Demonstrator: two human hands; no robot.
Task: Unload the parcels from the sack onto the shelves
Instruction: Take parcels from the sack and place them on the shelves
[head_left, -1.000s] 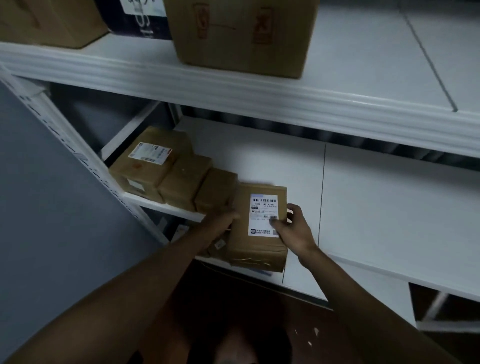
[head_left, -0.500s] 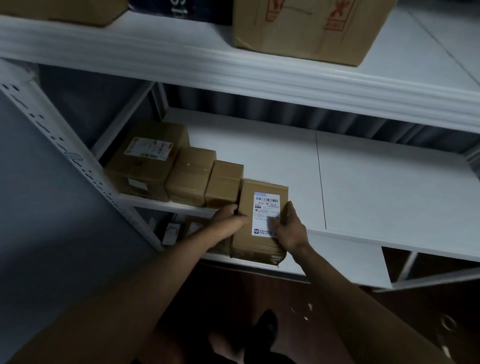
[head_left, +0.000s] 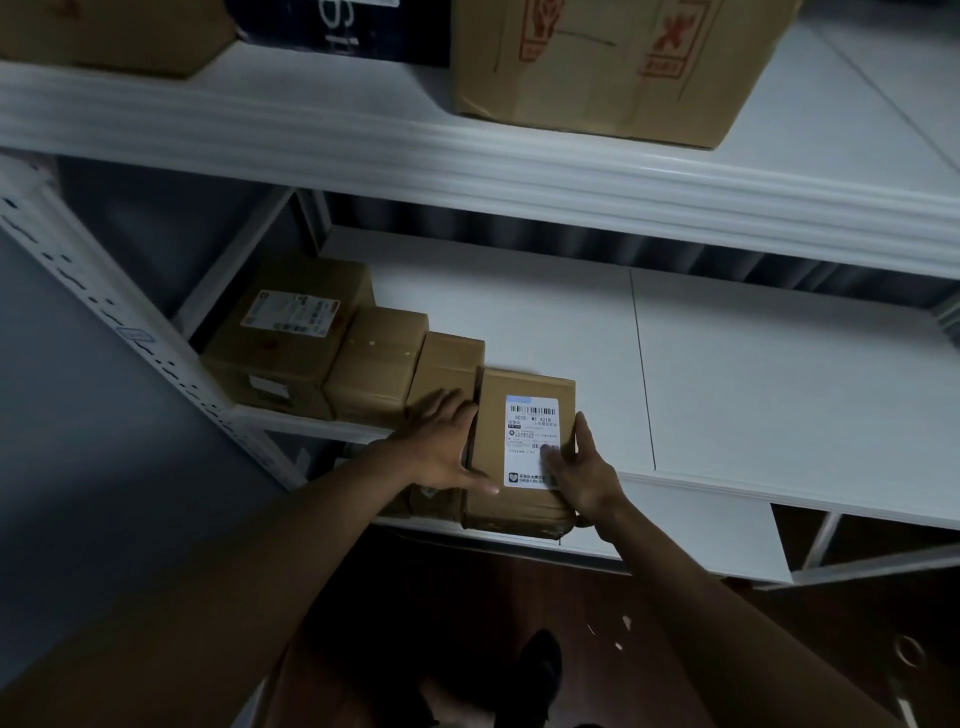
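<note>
A brown parcel with a white barcode label (head_left: 524, 395) lies on the white middle shelf (head_left: 753, 389) at its front edge, right of a row of three brown boxes. My left hand (head_left: 441, 447) lies flat against the parcel's left side, fingers straight beside the nearest small box (head_left: 449, 364) and thumb on the parcel's front top. My right hand (head_left: 584, 473) grips the parcel's front right corner, thumb on the label and fingers along the right side. The sack is out of view.
The row also holds a medium box (head_left: 379, 358) and a larger labelled box (head_left: 291, 332) at the left upright. The top shelf (head_left: 519, 171) carries a big carton (head_left: 613, 62). A lower shelf (head_left: 675, 535) holds small parcels (head_left: 431, 499). The middle shelf's right part is bare.
The labelled parcel has slid further onto the middle shelf, up against the row of boxes. My left hand's fingers have straightened along its side.
</note>
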